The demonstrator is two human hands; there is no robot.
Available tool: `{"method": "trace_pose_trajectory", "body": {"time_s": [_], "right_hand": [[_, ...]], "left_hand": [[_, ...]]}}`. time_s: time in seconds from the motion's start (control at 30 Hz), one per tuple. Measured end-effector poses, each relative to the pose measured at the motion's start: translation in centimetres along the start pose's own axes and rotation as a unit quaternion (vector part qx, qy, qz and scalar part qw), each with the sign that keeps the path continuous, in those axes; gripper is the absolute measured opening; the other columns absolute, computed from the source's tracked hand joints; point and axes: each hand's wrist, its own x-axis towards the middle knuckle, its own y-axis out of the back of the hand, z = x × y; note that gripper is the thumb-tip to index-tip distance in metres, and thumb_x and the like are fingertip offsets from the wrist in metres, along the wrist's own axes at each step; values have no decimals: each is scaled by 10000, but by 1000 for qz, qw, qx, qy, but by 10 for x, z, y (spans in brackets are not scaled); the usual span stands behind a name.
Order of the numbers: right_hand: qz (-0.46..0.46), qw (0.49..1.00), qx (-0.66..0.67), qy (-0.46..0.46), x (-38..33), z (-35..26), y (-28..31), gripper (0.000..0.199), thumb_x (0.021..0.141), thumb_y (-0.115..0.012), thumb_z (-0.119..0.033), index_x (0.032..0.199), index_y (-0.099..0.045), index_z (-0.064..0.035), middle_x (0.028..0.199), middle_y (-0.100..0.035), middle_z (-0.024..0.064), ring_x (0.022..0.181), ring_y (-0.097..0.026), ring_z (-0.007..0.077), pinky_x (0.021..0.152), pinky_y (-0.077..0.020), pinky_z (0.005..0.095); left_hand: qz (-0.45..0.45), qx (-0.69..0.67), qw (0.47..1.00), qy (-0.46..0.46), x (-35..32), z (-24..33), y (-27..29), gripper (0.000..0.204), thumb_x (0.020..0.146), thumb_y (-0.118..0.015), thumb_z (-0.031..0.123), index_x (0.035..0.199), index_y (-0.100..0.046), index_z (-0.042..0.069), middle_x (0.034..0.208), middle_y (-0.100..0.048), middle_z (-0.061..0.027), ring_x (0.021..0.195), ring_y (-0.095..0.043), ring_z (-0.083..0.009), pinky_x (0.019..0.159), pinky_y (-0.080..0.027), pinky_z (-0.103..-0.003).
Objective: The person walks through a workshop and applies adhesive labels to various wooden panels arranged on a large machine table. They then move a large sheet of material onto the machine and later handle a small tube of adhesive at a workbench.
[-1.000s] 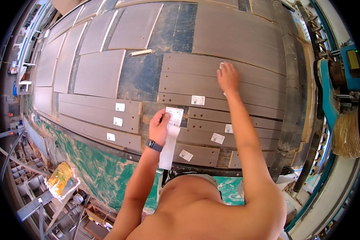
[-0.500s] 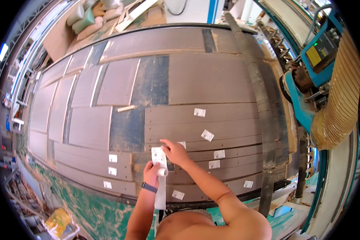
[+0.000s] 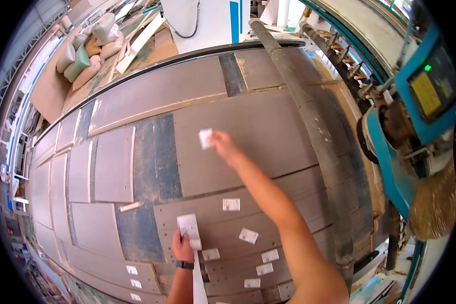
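My right hand [image 3: 226, 147] is stretched out over a large brown panel [image 3: 263, 126], its fingers pinching a small white label [image 3: 205, 139] at one edge. Whether the label touches the board cannot be made out. Nearer to me, my left hand [image 3: 183, 249] grips a strip of white labels [image 3: 189, 226], thumb on top, and the strip's long tail [image 3: 199, 283] hangs down past the wrist. Several printed labels lie on the narrower boards close by, among them one label [image 3: 231, 204] below my right forearm and another label [image 3: 248, 235] beside it.
Brown cut panels [image 3: 157, 81] cover the wide table, with dark gaps between them. A thick dusty pipe [image 3: 309, 109] crosses the right side. Beyond it stand a blue machine [image 3: 385, 157] and a ribbed hose [image 3: 433, 207]. Stuffed sacks [image 3: 78, 63] are piled far left.
My right hand has left the label strip and reached forward over the large panel with one label. My left hand keeps the strip. The view has shifted forward and to the right.
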Motion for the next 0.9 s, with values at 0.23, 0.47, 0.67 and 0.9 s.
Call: {"method": "trace_pose_trajectory", "body": {"time_s": [0.23, 0.47, 0.67, 0.9], "right_hand": [[313, 848, -391, 175, 223, -46, 193, 315, 941, -483, -298, 1001, -646, -36, 991, -658, 213, 959, -619, 384, 824, -472, 457], [386, 764, -514, 49, 297, -60, 262, 792, 916, -310, -640, 1407, -376, -22, 1464, -331, 223, 1369, -292, 369, 1114, -232, 450], [284, 902, -298, 135, 292, -65, 176, 721, 927, -309, -595, 1362, -416, -30, 1389, -386, 220, 1308, -344, 369, 1084, -268, 454], [204, 689, -695, 16, 243, -72, 236, 486, 956, -433, -416, 1239, -576, -49, 1255, -567, 174, 1202, -500, 337, 1020, -371, 418]], "left_hand": [[21, 232, 956, -180, 5, -35, -15, 177, 843, -475, -13, 994, -562, -40, 744, -518, -177, 650, -489, -361, 571, -382, -416], [20, 249, 964, -89, -5, -19, -16, 248, 856, -587, 87, 1096, -605, 26, 980, -583, -247, 796, -564, -389, 704, -447, -505], [15, 239, 969, -55, 2, -12, -18, 252, 852, -596, 84, 1094, -603, 16, 954, -583, -251, 779, -558, -399, 681, -449, -498], [12, 214, 975, -63, -6, -10, -12, 257, 846, -607, 81, 1091, -600, 3, 923, -583, -256, 759, -551, -410, 655, -450, -490]]}}
